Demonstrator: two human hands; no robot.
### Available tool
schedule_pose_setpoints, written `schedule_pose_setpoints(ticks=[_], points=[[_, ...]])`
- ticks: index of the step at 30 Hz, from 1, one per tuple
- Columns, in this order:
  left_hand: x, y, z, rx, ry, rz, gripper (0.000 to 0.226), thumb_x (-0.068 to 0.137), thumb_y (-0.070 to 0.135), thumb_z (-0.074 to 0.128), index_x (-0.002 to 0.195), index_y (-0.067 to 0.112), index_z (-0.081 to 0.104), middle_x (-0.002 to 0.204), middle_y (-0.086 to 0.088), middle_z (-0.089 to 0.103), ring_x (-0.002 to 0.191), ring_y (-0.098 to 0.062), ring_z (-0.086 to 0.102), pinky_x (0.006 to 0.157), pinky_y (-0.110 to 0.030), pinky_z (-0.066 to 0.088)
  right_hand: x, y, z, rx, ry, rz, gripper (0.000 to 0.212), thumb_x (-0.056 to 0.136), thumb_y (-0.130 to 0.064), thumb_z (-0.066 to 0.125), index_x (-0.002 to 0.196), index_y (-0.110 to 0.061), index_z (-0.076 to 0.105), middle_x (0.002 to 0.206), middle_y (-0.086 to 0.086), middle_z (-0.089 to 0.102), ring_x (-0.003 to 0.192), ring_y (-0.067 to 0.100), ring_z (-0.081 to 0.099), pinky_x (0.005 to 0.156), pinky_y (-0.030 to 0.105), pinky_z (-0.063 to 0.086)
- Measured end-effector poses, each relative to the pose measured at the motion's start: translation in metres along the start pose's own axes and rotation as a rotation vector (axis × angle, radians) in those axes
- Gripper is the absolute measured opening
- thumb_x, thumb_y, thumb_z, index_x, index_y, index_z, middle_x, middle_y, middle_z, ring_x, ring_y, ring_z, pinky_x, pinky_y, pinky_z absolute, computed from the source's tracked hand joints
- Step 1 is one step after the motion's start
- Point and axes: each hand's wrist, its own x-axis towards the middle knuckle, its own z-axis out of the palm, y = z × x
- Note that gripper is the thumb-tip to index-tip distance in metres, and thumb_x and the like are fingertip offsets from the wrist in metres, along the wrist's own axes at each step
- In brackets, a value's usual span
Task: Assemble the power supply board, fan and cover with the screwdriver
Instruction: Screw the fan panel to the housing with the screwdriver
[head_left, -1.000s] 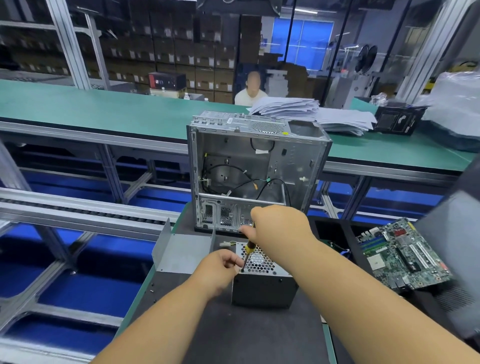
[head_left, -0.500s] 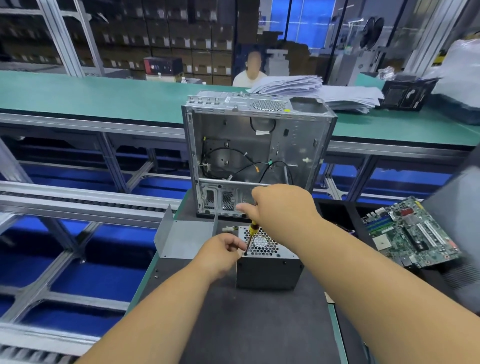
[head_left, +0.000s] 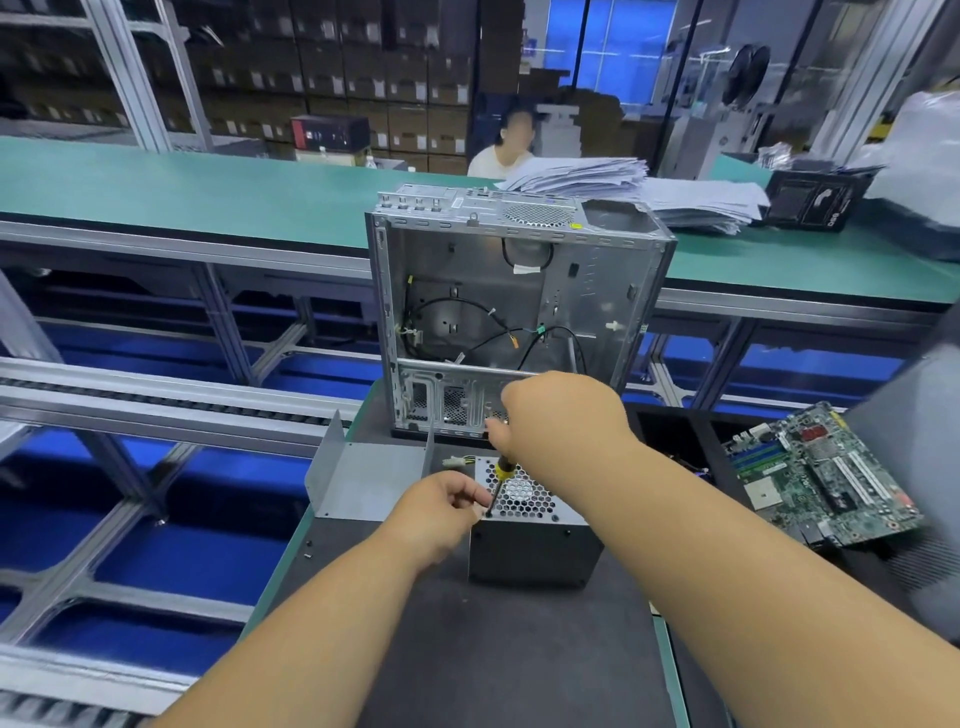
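Still upright, screwdriver (head_left: 500, 480) gripped by right hand (head_left: 558, 421), left hand (head_left: 441, 512) fingers pinching its shaft, power supply (head_left: 535, 540) unmoved

Bright, even overhead light w/ soft shadows; wide-angle bending at edges, right side prob. motion-blurred.

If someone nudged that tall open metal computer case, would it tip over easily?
Probably fairly easily: the computer case stands upright on a narrow end, taller than it is wide. It looks like thin sheet metal and is nearly empty, holding only loose cables, so it is likely light.
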Motion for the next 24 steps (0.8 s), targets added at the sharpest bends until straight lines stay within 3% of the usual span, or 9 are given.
schedule_pose_setpoints(ticks=[4,6,9,11,13,15,19,22,24], points=[[-0.001,0.001,0.0,0.001,0.009,-0.001,0.022,0.09,0.005,0.061,0.082,0.024,0.067,0.08,-0.004,0.056,0.071,-0.015,0.049,0.061,-0.015,0.042,0.001,-0.003,0.0,-0.063,-0.006,0.065,0.042,0.099,-0.042,0.036,0.066,-0.017,0.042,0.067,0.0,0.046,0.054,0.018,0.038,0.048,0.026,0.025],[-0.002,0.002,0.0,-0.009,0.007,-0.001,0.021,0.09,0.004,0.061,0.082,0.023,0.067,0.081,-0.005,0.057,0.074,-0.015,0.049,0.067,-0.019,0.043,-0.002,-0.001,-0.001,0.098,-0.039,0.019,0.026,0.096,-0.037,0.038,0.078,-0.018,0.042,0.072,-0.001,0.046,0.058,0.016,0.039,0.049,0.028,0.025],[-0.002,0.003,0.0,-0.008,0.004,-0.001,0.021,0.09,0.003,0.059,0.083,0.021,0.067,0.08,-0.005,0.056,0.072,-0.015,0.049,0.063,-0.018,0.041,-0.007,0.002,-0.003,0.317,-0.09,-0.141,0.01,0.095,-0.026,0.044,0.087,-0.021,0.04,0.08,-0.003,0.048,0.069,0.021,0.048,0.054,0.033,0.034],[-0.002,0.003,0.0,-0.011,0.005,-0.002,0.021,0.09,0.003,0.06,0.083,0.021,0.067,0.079,-0.004,0.057,0.071,-0.015,0.049,0.062,-0.018,0.041,-0.007,0.002,-0.002,0.273,-0.063,-0.191,0.016,0.098,-0.03,0.048,0.087,-0.02,0.041,0.082,-0.003,0.052,0.073,0.022,0.05,0.056,0.034,0.037],[-0.002,0.002,0.001,-0.026,0.012,-0.009,0.022,0.089,0.003,0.06,0.082,0.022,0.067,0.079,-0.004,0.057,0.072,-0.014,0.05,0.065,-0.019,0.041,-0.004,0.003,-0.001,0.187,-0.048,-0.139,0.03,0.098,-0.041,0.05,0.081,-0.02,0.038,0.073,-0.003,0.049,0.064,0.019,0.045,0.051,0.032,0.029],[-0.002,0.001,0.001,-0.029,0.013,-0.016,0.024,0.089,0.003,0.06,0.081,0.023,0.067,0.078,-0.003,0.057,0.071,-0.014,0.05,0.066,-0.021,0.042,0.001,0.003,0.001,0.065,-0.042,-0.04,0.042,0.098,-0.048,0.044,0.069,-0.02,0.034,0.065,-0.003,0.042,0.055,0.014,0.037,0.047,0.028,0.025],[-0.004,-0.002,0.001,-0.016,0.024,-0.011,0.026,0.089,0.002,0.058,0.08,0.025,0.068,0.078,-0.001,0.057,0.071,-0.013,0.049,0.065,-0.02,0.041,0.002,0.003,0.006,-0.029,-0.022,0.08,0.049,0.1,-0.053,0.031,0.067,-0.019,0.043,0.065,-0.002,0.049,0.055,0.017,0.045,0.048,0.025,0.032],[-0.004,-0.001,0.002,-0.015,0.026,0.002,0.028,0.089,0.0,0.058,0.08,0.025,0.066,0.081,-0.003,0.058,0.072,-0.013,0.05,0.067,-0.02,0.041,-0.007,0.007,0.005,0.242,-0.052,-0.001,0.02,0.095,-0.038,0.039,0.084,-0.021,0.041,0.073,-0.004,0.047,0.06,0.012,0.042,0.049,0.029,0.028],[-0.003,0.0,0.002,0.0,0.031,0.011,0.026,0.088,0.001,0.058,0.082,0.025,0.067,0.081,-0.003,0.059,0.072,-0.012,0.05,0.066,-0.019,0.041,-0.01,0.008,0.001,0.346,-0.076,-0.115,0.006,0.093,-0.027,0.047,0.094,-0.022,0.044,0.083,-0.004,0.05,0.066,0.014,0.047,0.053,0.032,0.035]])
